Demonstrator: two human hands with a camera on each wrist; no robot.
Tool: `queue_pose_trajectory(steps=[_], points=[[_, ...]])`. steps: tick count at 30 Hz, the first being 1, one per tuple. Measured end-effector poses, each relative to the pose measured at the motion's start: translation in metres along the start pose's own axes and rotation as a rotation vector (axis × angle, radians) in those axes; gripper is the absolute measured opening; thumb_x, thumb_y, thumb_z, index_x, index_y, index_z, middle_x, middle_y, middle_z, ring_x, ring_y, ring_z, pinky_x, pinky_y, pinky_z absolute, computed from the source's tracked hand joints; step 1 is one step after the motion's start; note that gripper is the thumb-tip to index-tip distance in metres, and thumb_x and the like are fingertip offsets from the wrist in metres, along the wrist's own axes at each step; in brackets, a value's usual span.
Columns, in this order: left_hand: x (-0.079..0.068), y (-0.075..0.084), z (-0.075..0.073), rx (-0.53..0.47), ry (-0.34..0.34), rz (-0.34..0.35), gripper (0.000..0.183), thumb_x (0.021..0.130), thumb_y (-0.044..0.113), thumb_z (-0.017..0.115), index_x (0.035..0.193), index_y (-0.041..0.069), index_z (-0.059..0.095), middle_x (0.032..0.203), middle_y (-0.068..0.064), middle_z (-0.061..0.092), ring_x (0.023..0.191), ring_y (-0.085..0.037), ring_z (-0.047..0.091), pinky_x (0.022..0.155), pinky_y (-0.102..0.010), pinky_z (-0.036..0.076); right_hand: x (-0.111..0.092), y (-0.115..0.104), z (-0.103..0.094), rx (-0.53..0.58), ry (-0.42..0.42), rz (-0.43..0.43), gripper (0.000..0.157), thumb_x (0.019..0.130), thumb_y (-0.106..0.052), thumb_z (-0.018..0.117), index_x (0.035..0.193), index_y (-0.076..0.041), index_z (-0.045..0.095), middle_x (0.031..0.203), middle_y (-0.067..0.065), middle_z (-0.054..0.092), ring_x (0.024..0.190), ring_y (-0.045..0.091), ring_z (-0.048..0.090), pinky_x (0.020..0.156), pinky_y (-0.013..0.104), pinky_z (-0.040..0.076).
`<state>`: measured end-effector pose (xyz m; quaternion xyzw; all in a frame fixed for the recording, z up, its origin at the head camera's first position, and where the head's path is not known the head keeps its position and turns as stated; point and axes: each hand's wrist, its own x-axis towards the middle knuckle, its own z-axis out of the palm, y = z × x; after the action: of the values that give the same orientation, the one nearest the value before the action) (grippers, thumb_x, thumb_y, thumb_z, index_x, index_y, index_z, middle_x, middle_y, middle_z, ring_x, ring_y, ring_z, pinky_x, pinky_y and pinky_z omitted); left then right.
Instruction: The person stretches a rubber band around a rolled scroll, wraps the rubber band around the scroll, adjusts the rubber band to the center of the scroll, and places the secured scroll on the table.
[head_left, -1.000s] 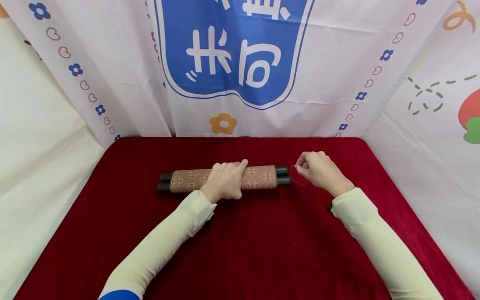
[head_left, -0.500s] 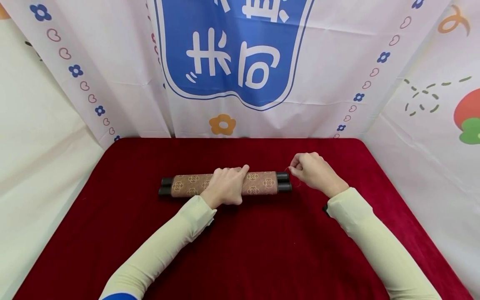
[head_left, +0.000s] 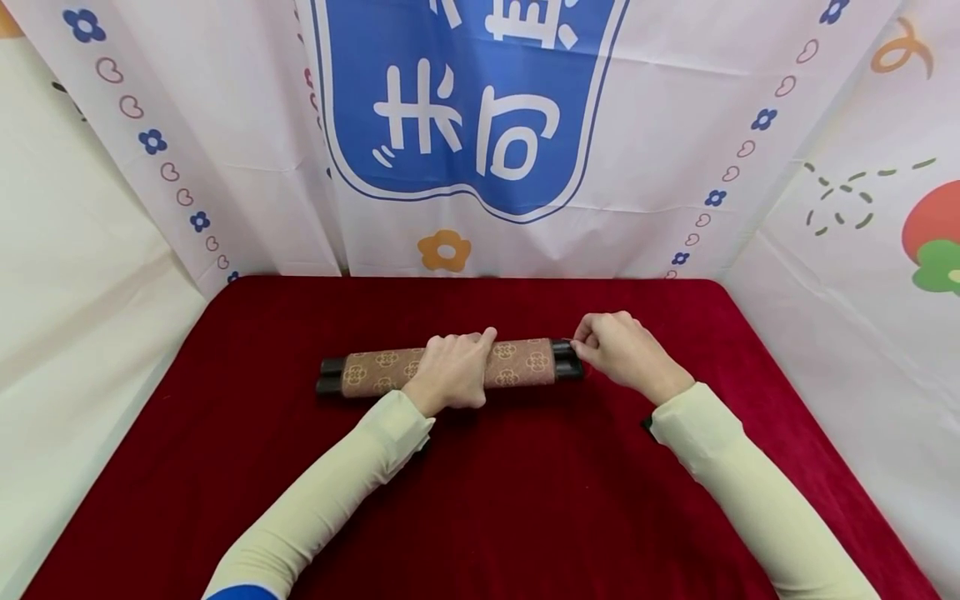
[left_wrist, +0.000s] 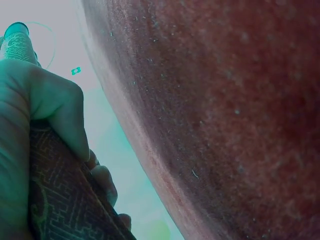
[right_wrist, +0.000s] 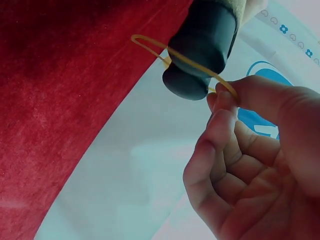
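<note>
One patterned scroll (head_left: 517,364) lies on the red table (head_left: 480,500), apart from the far edge, with wide room to both side edges. The left hand (head_left: 450,371) grips its middle. The right hand (head_left: 626,354) pinches one thin loop (right_wrist: 195,64) by the right end; how many black knobs (right_wrist: 204,40) it encircles cannot be told. Each end shows two.

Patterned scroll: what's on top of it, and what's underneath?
On top: the left hand, gripping across the middle of the patterned scroll and hiding the pattern there. Red cloth shows around it; the underside is covered, so contact with the cloth can't be told.
</note>
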<state>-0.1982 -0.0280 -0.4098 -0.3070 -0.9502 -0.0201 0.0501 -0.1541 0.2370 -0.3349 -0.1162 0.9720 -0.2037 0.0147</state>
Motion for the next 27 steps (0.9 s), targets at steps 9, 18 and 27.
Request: queue_pose_trajectory(steps=[9, 18, 27], points=[[0.001, 0.000, -0.004, -0.015, 0.014, -0.056, 0.050, 0.071, 0.026, 0.076, 0.115, 0.017, 0.052, 0.084, 0.002, 0.065, 0.066, -0.028, 0.066, 0.050, -0.042, 0.044, -0.008, -0.005, 0.001, 0.009, 0.040, -0.013, 0.008, 0.097, -0.012, 0.074, 0.098, -0.004, 0.075, 0.086, 0.007, 0.077, 0.077, 0.016, 0.071, 0.075, 0.037, 0.061], [0.003, 0.003, -0.008, -0.014, 0.006, -0.114, 0.060, 0.071, 0.028, 0.077, 0.125, 0.016, 0.053, 0.088, 0.000, 0.067, 0.067, -0.028, 0.067, 0.054, -0.044, 0.048, -0.012, -0.012, 0.010, 0.004, 0.129, -0.017, 0.008, 0.096, -0.011, 0.074, 0.095, -0.004, 0.076, 0.083, 0.007, 0.077, 0.074, 0.016, 0.072, 0.072, 0.037, 0.061], [0.003, 0.003, -0.009, -0.020, -0.010, -0.122, 0.062, 0.071, 0.029, 0.078, 0.126, 0.016, 0.053, 0.088, 0.000, 0.067, 0.065, -0.027, 0.065, 0.053, -0.043, 0.047, -0.015, -0.027, 0.020, 0.031, 0.144, -0.035, 0.007, 0.095, -0.011, 0.074, 0.093, -0.004, 0.076, 0.084, 0.006, 0.079, 0.074, 0.015, 0.074, 0.070, 0.034, 0.061]])
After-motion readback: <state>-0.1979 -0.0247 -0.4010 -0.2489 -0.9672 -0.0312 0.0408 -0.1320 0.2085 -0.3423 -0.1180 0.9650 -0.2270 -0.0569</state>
